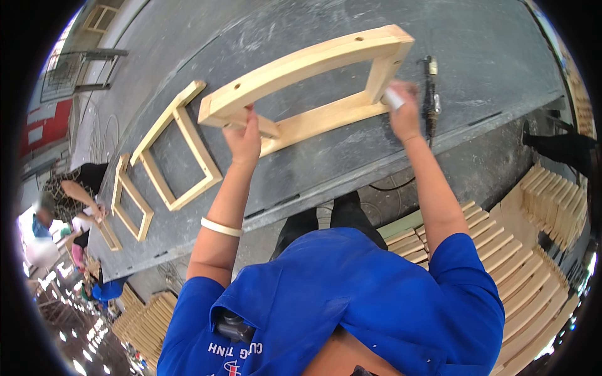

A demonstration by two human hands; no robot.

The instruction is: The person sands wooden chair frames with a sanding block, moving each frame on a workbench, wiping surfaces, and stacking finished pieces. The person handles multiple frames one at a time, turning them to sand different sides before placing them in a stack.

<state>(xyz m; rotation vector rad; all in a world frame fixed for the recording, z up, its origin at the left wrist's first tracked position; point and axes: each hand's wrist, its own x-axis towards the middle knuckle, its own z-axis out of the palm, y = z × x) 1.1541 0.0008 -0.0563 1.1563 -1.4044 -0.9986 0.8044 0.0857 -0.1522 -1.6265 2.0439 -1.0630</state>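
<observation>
While left hand (243, 139) grips pale, curved wooden frame (307, 61), right hand (406, 113) holds white pad (394, 99) at its right end; joints look done, rubbing probably unfinished.

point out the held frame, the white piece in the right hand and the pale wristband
Wooden frame (301, 62), head view: middle of upper rail.
White piece (394, 98), head view: its blurred visible face.
Wristband (221, 228), head view: middle of visible band.

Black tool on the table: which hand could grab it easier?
Probably the right hand: it's near the black tool, though holding a white piece. The left hand is farther, gripping the wooden frame.
</observation>
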